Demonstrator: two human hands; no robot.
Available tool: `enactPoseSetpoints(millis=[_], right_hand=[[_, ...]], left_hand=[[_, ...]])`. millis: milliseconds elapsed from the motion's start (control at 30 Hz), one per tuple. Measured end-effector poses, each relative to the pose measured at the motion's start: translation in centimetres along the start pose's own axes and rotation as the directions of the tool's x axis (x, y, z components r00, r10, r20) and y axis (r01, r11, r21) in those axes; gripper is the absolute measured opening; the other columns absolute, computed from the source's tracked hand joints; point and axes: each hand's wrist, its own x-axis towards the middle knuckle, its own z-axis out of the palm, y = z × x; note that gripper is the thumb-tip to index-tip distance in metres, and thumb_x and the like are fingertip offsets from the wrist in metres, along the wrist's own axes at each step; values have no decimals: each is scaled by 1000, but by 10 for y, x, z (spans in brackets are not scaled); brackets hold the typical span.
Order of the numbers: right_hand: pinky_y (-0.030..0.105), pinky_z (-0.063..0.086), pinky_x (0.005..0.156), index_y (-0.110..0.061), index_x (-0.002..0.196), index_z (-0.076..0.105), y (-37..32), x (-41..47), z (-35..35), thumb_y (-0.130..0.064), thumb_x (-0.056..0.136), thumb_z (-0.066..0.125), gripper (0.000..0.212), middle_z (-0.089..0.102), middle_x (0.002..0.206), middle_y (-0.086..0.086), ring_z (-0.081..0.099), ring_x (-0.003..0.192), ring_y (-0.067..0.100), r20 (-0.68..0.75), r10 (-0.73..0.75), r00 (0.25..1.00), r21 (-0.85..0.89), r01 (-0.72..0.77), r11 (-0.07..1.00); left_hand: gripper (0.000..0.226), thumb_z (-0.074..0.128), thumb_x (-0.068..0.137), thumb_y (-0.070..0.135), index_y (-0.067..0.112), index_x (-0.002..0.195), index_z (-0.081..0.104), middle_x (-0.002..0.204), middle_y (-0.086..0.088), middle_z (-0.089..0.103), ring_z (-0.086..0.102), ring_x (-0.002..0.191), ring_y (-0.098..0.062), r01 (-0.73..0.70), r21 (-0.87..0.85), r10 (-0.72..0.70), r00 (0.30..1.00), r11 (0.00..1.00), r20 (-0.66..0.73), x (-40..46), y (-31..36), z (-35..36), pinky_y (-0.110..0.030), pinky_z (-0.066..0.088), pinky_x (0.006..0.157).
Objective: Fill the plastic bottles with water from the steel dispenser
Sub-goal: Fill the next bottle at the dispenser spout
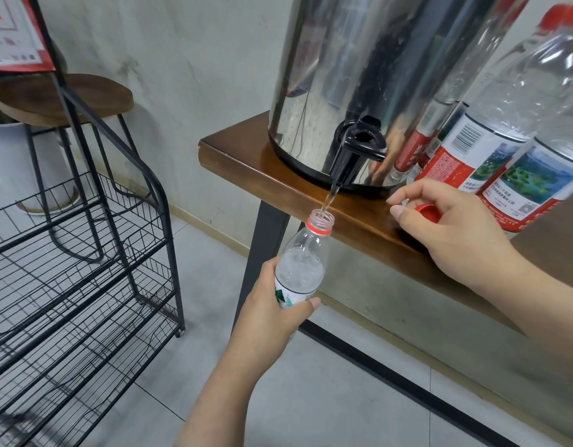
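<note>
Open floor left, crowded table right

Open floor between wire rack (85, 253) and table leg (262, 253). Under the tap (356, 153), blocked by small bottle (302, 262). To its right, large bottles (504, 150) crowding the table edge (278, 185) beside the dispenser (359, 75).

Black wire rack (85, 253) sits at my 9 o'clock, wooden stool (62, 98) and white planter (10, 162) behind it.

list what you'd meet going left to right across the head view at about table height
wooden stool → black wire rack → steel dispenser with its black tap → red cap in the right hand → large labelled bottles
</note>
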Motion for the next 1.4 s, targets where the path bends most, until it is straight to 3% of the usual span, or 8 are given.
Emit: enactPoseSetpoints(millis=[167,367,767,967,1133,1400], right_hand=[[22,41,69,-42,95,66,1,0,0,-39,93,65,3,65,82,-21,60,82,3,2,3,1000,-9,-3,1000],[22,40,68,-39,93,66,-1,0,1,-38,92,65,2,66,80,-17,59,78,1,-6,-1,1000,-6,1,1000],[23,41,69,-39,95,67,-2,-1,0,-38,92,65,3,66,80,-18,60,80,2,7,7,1000,3,-7,1000],[23,42,70,-39,94,67,-2,0,0,-38,92,65,3,66,80,-18,60,80,1,5,2,1000,6,-2,1000],[23,41,70,-38,93,67,-2,0,0,-36,93,65,2,67,79,-18,60,78,1,-3,-7,1000,12,7,1000],[23,41,69,-39,93,67,-1,0,0,-37,93,65,3,66,78,-17,60,78,2,0,-4,1000,16,4,1000]], left_hand=[[60,82,78,37,52,124,46,105,14,67,61,80,-12,4,-4,-4,1000,1000,-1,0,0,0,-19,50,63],[67,74,63,57,55,124,46,104,14,67,59,81,-10,-7,-19,7,1000,1000,-4,0,1,1,-24,51,69],[60,81,81,34,47,128,48,106,14,67,63,86,-12,-15,7,15,999,1000,-33,-1,4,0,-14,49,60],[59,81,80,35,46,128,48,106,14,66,63,88,-11,-20,13,21,999,1000,-44,-1,4,1,-15,50,64],[60,82,82,29,43,130,48,111,16,66,65,97,-10,-21,25,22,998,999,-55,-1,5,1,-7,48,64],[61,80,73,43,47,125,49,98,13,64,58,79,-12,-16,-20,16,999,1000,-36,0,2,2,-15,48,60]])
